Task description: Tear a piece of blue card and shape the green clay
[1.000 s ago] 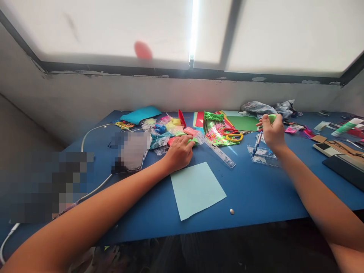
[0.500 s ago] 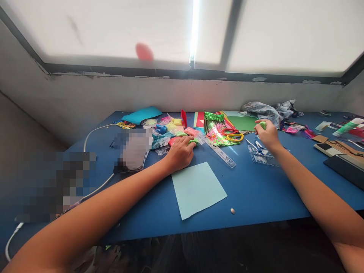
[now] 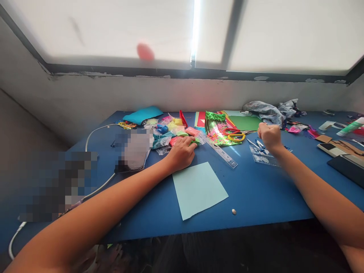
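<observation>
Right hand (image 3: 269, 135) now a fist, pen (image 3: 258, 145) down; left hand (image 3: 182, 153) loose on packets (image 3: 167, 133).

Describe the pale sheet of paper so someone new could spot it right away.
On the blue table, look just nearer than the left hand, which rests on small bright packets. The sheet of paper lies flat alone there: pale mint and square, while the other sheets are vivid and stacked near the wall.
</observation>
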The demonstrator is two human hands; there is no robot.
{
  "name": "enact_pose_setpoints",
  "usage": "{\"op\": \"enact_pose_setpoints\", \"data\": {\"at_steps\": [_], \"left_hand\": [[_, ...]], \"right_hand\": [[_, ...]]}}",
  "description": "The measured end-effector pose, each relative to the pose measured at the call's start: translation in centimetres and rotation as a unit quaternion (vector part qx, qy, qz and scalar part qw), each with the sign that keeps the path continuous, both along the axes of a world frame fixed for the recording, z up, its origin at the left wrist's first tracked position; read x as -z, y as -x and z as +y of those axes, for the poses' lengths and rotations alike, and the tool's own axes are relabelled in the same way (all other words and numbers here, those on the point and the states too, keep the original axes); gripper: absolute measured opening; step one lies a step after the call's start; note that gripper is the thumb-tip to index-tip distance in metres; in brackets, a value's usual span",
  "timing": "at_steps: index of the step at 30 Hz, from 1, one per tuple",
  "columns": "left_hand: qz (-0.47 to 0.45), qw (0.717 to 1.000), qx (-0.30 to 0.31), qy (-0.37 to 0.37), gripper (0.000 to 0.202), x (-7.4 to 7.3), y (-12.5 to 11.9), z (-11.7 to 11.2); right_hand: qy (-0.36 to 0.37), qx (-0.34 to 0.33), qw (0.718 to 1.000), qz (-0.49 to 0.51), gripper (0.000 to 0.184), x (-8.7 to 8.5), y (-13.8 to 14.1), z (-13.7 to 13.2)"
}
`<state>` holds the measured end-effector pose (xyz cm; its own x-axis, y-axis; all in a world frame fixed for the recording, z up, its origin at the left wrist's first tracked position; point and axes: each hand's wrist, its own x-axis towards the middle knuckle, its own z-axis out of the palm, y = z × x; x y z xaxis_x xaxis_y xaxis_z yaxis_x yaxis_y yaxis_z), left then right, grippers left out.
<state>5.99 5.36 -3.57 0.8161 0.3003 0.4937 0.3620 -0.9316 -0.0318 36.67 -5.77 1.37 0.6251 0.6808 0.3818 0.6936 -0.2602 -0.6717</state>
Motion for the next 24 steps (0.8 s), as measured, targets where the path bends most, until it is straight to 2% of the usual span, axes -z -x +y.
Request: {"op": "enact_pose_setpoints", "data": {"at_steps": [6, 12, 14, 16, 18, 19, 20, 22, 24], "left_hand": [[-0.003, 1.0, 0.007, 0.01, 0.029, 0.0, 0.0, 0.0], [-0.013, 1.0, 0.016, 0.022, 0.029, -0.3, 0.2, -0.7], [-0.027, 0.998, 0.032, 0.052, 0.029, -0.7, 0.3, -1.5], [-0.067, 0.986, 0.059, 0.14, 0.028, -1.1, 0.3, -2.6], [-0.112, 0.947, 0.085, 0.289, 0.027, -1.5, 0.2, -3.8], [-0.129, 0.913, 0.098, 0.375, 0.028, -1.6, 0.1, -4.4], [-0.142, 0.868, 0.115, 0.461, 0.029, -1.8, 0.1, -5.0], [-0.177, 0.761, 0.167, 0.602, 0.036, -2.1, 0.1, -6.1], [-0.23, 0.668, 0.219, 0.673, 0.044, -2.5, 0.3, -6.9]], "right_hand": [[0.04, -0.003, 0.995, -0.087, 0.046, 0.1, 1.1, -0.1], [0.031, -0.037, 0.977, -0.21, 0.036, 1.7, 2.6, 0.2], [0.01, -0.067, 0.969, -0.237, 0.036, 2.2, 3.1, 0.2], [-0.017, -0.102, 0.959, -0.265, 0.035, 2.5, 3.8, 0.1], [-0.055, -0.14, 0.943, -0.298, 0.033, 2.5, 5.1, -0.3], [-0.078, -0.161, 0.932, -0.315, 0.033, 2.4, 6.1, -0.4], [-0.11, -0.188, 0.916, -0.338, 0.032, 2.3, 7.2, -0.5], [-0.181, -0.252, 0.868, -0.388, 0.03, 1.9, 10.0, -0.5], [-0.272, -0.331, 0.783, -0.451, 0.034, 1.5, 13.1, -0.2]]}}
